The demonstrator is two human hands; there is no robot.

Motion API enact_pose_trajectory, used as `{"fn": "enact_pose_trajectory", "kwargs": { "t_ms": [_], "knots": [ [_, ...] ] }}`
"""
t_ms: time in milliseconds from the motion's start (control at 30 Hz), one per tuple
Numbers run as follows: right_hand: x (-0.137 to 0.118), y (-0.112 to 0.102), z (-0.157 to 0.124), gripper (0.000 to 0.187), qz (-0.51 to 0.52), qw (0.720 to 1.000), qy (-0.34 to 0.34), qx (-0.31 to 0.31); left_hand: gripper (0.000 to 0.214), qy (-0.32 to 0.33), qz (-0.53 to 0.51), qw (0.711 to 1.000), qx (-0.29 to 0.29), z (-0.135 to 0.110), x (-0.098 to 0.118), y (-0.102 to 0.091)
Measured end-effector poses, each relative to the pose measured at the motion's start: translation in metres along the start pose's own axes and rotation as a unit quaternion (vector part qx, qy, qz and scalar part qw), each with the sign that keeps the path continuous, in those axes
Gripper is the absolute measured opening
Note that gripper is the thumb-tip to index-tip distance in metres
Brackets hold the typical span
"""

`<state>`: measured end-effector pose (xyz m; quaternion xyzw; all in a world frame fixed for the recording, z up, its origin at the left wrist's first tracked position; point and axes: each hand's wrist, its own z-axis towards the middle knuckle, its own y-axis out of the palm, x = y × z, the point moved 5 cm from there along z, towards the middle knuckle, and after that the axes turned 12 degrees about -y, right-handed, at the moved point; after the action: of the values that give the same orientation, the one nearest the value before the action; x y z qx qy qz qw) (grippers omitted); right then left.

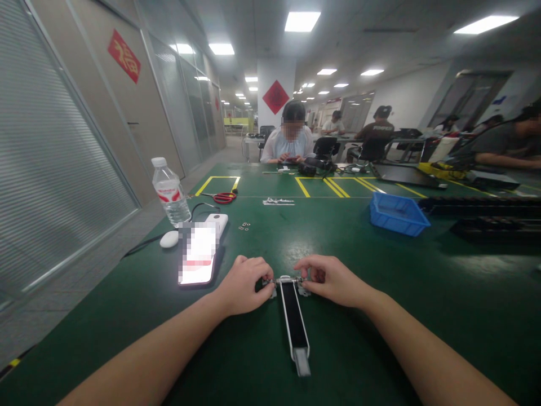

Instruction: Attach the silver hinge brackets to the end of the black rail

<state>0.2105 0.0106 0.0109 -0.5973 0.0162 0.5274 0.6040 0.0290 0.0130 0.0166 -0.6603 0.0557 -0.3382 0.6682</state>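
Observation:
A long, narrow piece with a white frame and a black strip inside [295, 316] lies on the green table. Its near end has a pale grey tab, and across its far end runs a metal crosspiece [288, 279] with small metal plates at the sides. My left hand [247, 285] is closed, thumb and fingers pinching the crosspiece's left end. At the right end, my right hand [333, 280] has its thumb and forefinger curled round the metal part. The fingertips hide part of both ends.
On the left are a lit phone [196, 259], a white mouse-like object [169, 239] and a water bottle [171, 197]. Small metal rings [244, 226], red-handled scissors [224, 197] and a blue bin [397, 214] lie farther off. A person [289, 141] sits across the table.

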Motion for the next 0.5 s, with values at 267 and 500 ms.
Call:
{"fn": "enact_pose_trajectory", "kwargs": {
  "t_ms": [267,500],
  "knots": [
    [0.0016,0.003,0.0006,0.025,0.015,1.0,0.017,-0.005,0.009,-0.003,0.004,1.0,-0.002,0.0,0.0018,-0.0014],
    [0.0011,0.0023,-0.0002,0.024,0.026,1.0,0.012,-0.002,0.009,-0.004,0.001,1.0,-0.005,-0.0001,0.0021,-0.0018]
  ]
}}
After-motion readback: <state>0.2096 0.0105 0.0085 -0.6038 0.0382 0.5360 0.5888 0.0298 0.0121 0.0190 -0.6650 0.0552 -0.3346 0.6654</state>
